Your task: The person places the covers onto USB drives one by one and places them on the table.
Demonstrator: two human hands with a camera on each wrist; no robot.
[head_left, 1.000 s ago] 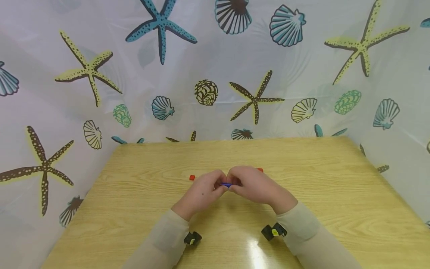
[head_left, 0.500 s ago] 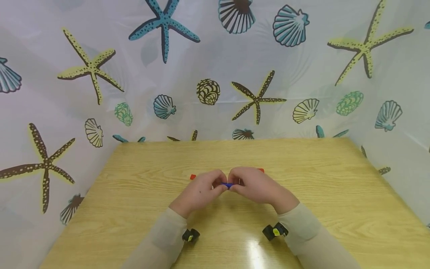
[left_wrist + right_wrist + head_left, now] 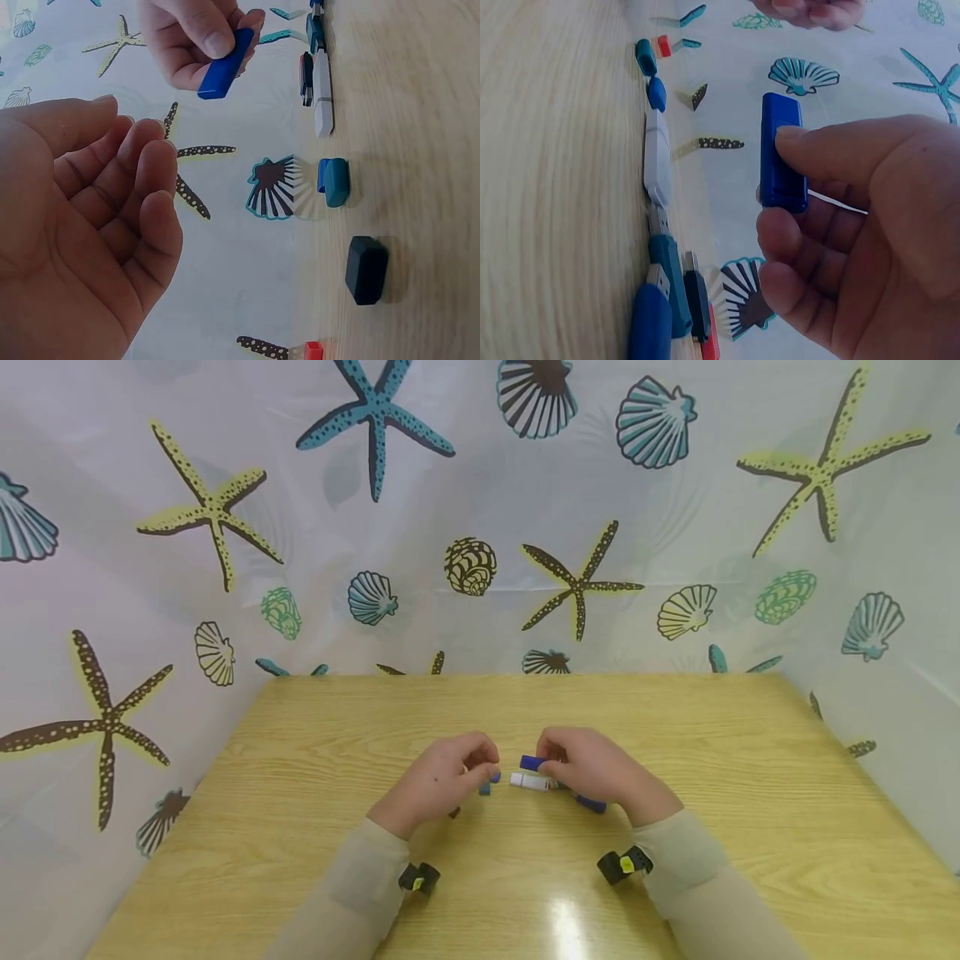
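In the head view my right hand (image 3: 596, 768) pinches a blue USB stick (image 3: 784, 154) between thumb and fingers, raised above the table. No metal plug shows on that stick. My left hand (image 3: 446, 777) is at the left, fingers loosely bent, with nothing seen in it. Below and between the hands lie a white USB stick (image 3: 529, 782), a teal cap (image 3: 484, 789) and a small blue cap (image 3: 322, 177). A dark cap (image 3: 366, 270) lies near the left hand. Beneath the right hand is another blue USB stick (image 3: 592, 803), its metal plug bare in the right wrist view.
The right wrist view also shows a teal USB stick (image 3: 671, 285) and a black one (image 3: 697, 304), with a red piece (image 3: 710, 337) behind. A small red cap (image 3: 313, 350) sits farther left. A patterned curtain (image 3: 465, 485) surrounds the wooden table (image 3: 675, 718).
The hands, earlier together at the blue USB stick, have parted sideways. The left hand has let go, and the right hand keeps the stick. White and teal pieces show between them.
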